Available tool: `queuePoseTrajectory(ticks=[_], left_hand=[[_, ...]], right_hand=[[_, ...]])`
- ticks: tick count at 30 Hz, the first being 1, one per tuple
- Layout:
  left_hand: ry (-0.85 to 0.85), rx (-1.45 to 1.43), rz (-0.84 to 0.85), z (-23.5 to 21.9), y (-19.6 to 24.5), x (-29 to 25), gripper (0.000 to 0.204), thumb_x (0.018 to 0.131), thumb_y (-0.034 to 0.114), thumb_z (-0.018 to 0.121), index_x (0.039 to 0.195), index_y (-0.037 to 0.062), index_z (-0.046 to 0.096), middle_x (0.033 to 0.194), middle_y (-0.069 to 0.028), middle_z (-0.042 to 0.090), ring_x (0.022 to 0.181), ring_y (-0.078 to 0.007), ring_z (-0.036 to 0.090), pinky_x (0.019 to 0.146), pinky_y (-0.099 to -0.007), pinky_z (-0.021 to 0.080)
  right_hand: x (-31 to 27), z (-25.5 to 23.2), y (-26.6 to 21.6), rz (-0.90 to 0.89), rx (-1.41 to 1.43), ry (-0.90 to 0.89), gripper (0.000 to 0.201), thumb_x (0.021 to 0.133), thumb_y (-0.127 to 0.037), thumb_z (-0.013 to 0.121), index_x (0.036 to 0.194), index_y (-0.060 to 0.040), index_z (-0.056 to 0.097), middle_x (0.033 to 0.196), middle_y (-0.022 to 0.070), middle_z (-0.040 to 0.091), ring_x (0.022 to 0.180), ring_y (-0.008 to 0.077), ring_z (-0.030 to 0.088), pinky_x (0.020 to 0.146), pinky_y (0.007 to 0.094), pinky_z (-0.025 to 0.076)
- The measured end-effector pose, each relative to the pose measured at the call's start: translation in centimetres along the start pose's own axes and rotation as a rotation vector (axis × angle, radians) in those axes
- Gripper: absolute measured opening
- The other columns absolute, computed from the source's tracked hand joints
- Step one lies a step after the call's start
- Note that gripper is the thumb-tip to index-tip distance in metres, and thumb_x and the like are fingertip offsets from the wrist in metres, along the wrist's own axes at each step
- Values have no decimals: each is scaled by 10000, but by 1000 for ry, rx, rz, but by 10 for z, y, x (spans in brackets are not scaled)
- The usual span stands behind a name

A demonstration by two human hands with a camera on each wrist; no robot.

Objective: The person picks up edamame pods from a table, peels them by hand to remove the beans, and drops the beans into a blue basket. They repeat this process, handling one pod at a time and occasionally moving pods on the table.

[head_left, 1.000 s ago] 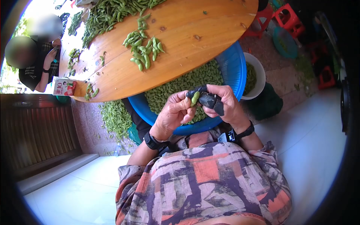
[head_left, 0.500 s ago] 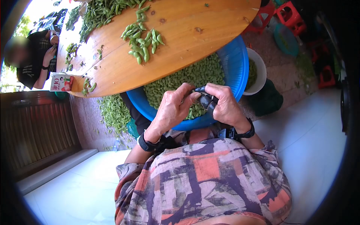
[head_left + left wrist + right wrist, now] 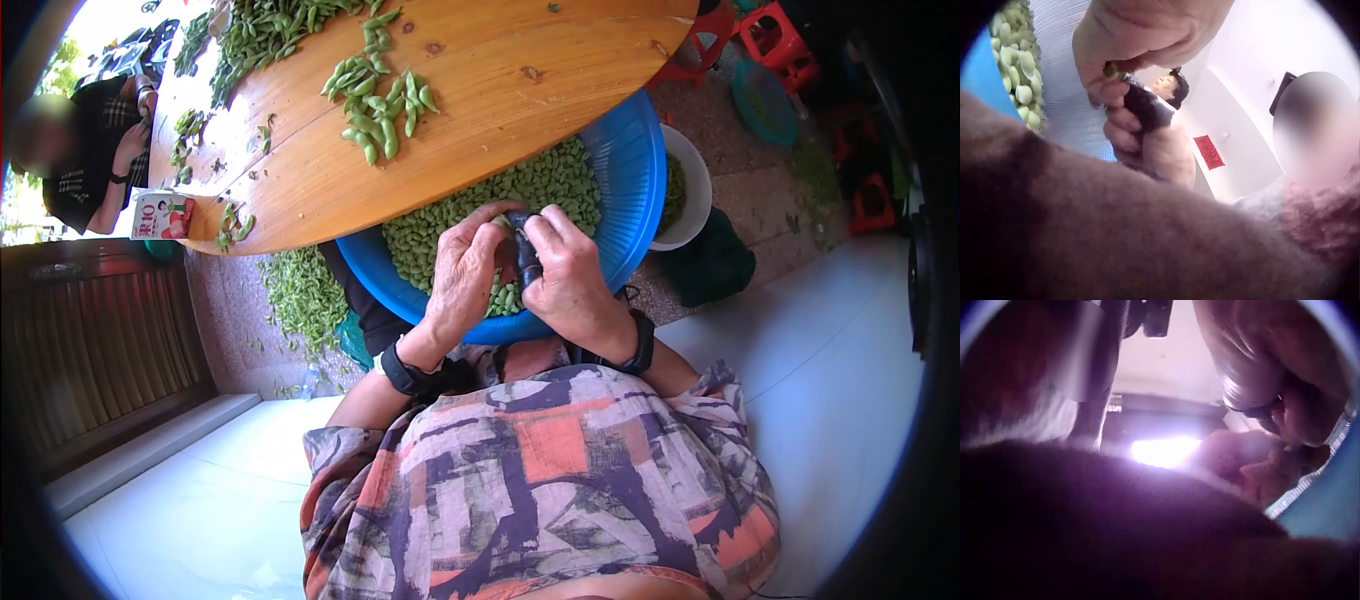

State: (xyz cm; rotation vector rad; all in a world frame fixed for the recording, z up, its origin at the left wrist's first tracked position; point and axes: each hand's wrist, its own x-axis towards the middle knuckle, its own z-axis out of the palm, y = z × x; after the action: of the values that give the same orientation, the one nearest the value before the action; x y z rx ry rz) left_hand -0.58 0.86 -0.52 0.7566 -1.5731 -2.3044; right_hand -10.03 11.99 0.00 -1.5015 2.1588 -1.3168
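Observation:
Both hands meet over a large blue basin [image 3: 628,165] of shelled green soybeans [image 3: 425,235]. My left hand [image 3: 462,275], fingers bent, pinches a soybean pod; only a small greenish bit of the pod [image 3: 1112,70] shows in the left wrist view. Against it from the other side, my right hand [image 3: 572,280] works with curled fingers, its thumb wearing a black covering [image 3: 527,255]. The hands hide most of the pod in the head view. The right wrist view is dark and glaring, with the fingers [image 3: 1257,459] close together.
A wooden table [image 3: 480,90] overhangs the basin, bearing soybean pods [image 3: 375,110] and a carton [image 3: 163,215]. On the right stand a white bucket [image 3: 700,205], red stools [image 3: 775,45] and a teal basin [image 3: 763,100]. Green pods or husks [image 3: 300,305] lie heaped on the floor. Another person [image 3: 95,150] sits at left.
The pod, plainly visible between the hands a second ago, is now mostly covered by fingers. My right hand has turned over and moved left toward the left hand.

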Motion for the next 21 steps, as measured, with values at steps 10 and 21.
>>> queuePoseTrajectory(ticks=[10, 21], left_hand=[[151, -585, -117, 10, -26, 11, 234, 932, 111, 445, 1070, 4, 600, 869, -33, 586, 776, -108, 546, 683, -272, 448], [104, -513, -92, 19, -10, 7, 154, 956, 121, 485, 962, 13, 594, 879, -47, 616, 761, -135, 572, 703, -270, 467]], right_hand=[[4, 7, 6, -50, -54, 125, 353, 603, 119, 570, 946, 41, 537, 895, 205, 486, 790, 434, 548, 652, 459, 474], [14, -12, 10, 6, 80, 76, 274, 686, 77, 591, 957, 35, 600, 851, 188, 551, 767, 403, 593, 655, 412, 494]])
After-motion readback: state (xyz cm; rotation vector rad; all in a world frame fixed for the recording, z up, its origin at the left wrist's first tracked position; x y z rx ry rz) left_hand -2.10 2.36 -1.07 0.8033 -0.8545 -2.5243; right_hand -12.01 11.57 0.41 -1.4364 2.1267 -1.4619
